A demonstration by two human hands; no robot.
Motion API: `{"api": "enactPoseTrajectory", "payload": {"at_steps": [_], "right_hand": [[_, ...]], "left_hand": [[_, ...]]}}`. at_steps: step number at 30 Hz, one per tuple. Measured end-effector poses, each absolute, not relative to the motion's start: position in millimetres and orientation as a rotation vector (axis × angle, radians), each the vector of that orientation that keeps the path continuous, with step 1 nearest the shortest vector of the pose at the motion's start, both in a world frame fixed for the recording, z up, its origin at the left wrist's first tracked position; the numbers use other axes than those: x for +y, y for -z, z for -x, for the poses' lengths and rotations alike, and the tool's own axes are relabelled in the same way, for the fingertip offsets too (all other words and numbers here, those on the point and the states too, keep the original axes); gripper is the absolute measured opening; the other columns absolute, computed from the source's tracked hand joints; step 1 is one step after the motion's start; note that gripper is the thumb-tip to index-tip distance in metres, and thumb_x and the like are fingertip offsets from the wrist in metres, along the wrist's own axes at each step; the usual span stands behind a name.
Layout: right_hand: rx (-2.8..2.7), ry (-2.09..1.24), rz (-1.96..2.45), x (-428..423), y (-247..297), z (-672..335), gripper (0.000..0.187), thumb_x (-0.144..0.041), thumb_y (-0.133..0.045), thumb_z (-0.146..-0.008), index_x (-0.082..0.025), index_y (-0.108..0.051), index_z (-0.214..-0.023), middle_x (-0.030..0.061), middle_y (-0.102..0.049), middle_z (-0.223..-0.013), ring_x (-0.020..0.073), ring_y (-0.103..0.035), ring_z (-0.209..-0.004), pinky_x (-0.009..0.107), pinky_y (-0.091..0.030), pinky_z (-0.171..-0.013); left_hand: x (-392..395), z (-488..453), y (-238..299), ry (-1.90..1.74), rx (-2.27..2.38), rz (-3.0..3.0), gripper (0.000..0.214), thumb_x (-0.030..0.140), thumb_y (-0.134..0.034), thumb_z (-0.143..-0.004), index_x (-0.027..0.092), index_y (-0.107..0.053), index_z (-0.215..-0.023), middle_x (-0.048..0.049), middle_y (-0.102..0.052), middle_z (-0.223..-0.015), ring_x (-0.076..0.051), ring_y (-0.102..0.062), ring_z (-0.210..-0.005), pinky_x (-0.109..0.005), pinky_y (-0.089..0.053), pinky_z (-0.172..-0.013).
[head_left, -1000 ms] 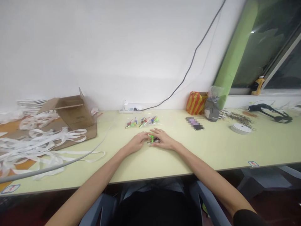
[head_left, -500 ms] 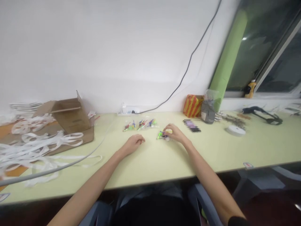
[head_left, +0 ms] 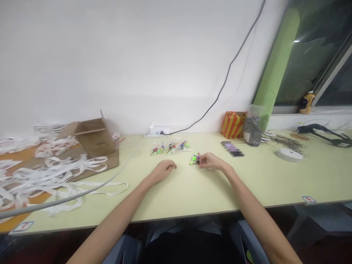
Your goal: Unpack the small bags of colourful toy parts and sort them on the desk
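Curling inward, the hands (head_left: pixel 163 170) (head_left: pixel 213 161) rest apart, right touching bright pieces (head_left: pixel 195 159).

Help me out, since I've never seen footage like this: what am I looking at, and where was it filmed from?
There is no machine here, just a person's left hand and right hand, both bare. The picture comes from a camera on the person's head, looking forward and down at a pale table.

The right hand's fingers are on some small bright pieces; how firmly, I can't tell. The left hand is loosely curled, with nothing visible in it.

Beyond the hands lie clear packets of colourful pieces. A cardboard box and white strips are on the left, a striped bag and white reel on the right.
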State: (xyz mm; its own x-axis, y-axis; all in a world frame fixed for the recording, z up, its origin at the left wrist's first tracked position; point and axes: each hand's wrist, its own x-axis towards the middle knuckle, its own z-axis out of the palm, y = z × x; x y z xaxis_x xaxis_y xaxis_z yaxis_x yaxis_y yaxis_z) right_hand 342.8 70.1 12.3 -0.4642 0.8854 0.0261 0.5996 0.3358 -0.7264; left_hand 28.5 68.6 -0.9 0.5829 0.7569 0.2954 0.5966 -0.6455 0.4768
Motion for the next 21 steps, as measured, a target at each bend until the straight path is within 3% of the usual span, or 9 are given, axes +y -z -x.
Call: {"api": "enactPoseTrajectory", "payload": {"at_steps": [7,11,14,18,21], "right_hand": [[-2.185,-1.225,1.425,63.1,-14.0,-348.6,0.037,-0.051,-0.078,-0.067,-0.016,-0.066,-0.073,0.0031,-0.065,-0.059,0.0139,-0.057,-0.049,0.023,-0.037,-0.045],[-2.274,-1.357,1.518,55.5,-19.1,-350.0,0.037,-0.045,-0.084,-0.06,-0.018,-0.061,-0.069,-0.0018,-0.059,-0.051,0.0117,-0.053,-0.045,0.021,-0.034,-0.043],[-2.298,-1.386,1.436,46.8,-22.3,-337.8,0.033,-0.041,-0.082,-0.063,-0.018,-0.058,-0.068,-0.0031,-0.057,-0.048,0.0112,-0.052,-0.043,0.021,-0.034,-0.043],[-2.106,-1.412,1.047,41.7,-15.2,-302.1,0.035,-0.048,-0.074,-0.074,-0.018,-0.057,-0.079,-0.0031,-0.061,-0.053,0.0084,-0.047,-0.04,0.019,-0.032,-0.042],[-1.686,-1.332,0.978,47.6,-2.6,-273.4,0.042,-0.057,-0.068,-0.078,-0.02,-0.052,-0.089,-0.0028,-0.064,-0.06,0.008,-0.047,-0.037,0.017,-0.027,-0.037]], "left_hand": [[68.1,-33.6,8.3,-0.715,1.041,-2.487,0.036,0.008,-0.039,-0.086,0.019,-0.073,-0.093,-0.0047,-0.071,-0.093,-0.017,-0.063,-0.084,-0.029,-0.046,-0.078],[67.0,-35.5,9.1,-0.722,1.033,-2.469,0.036,0.009,-0.039,-0.086,0.019,-0.072,-0.092,-0.0045,-0.071,-0.091,-0.017,-0.062,-0.082,-0.029,-0.045,-0.076],[61.9,-40.1,6.5,-0.707,1.022,-2.446,0.033,0.012,-0.04,-0.086,0.018,-0.072,-0.093,-0.0035,-0.068,-0.083,-0.015,-0.058,-0.073,-0.028,-0.043,-0.071],[54.1,-50.1,-0.7,-0.676,1.014,-2.365,0.025,0.033,-0.049,-0.091,0.019,-0.066,-0.102,0.001,-0.059,-0.073,-0.014,-0.05,-0.065,-0.026,-0.039,-0.063],[53.7,-56.8,-4.4,-0.669,0.998,-2.308,0.031,0.05,-0.05,-0.092,0.019,-0.058,-0.095,0.0019,-0.058,-0.076,-0.014,-0.049,-0.068,-0.026,-0.038,-0.064]]}}
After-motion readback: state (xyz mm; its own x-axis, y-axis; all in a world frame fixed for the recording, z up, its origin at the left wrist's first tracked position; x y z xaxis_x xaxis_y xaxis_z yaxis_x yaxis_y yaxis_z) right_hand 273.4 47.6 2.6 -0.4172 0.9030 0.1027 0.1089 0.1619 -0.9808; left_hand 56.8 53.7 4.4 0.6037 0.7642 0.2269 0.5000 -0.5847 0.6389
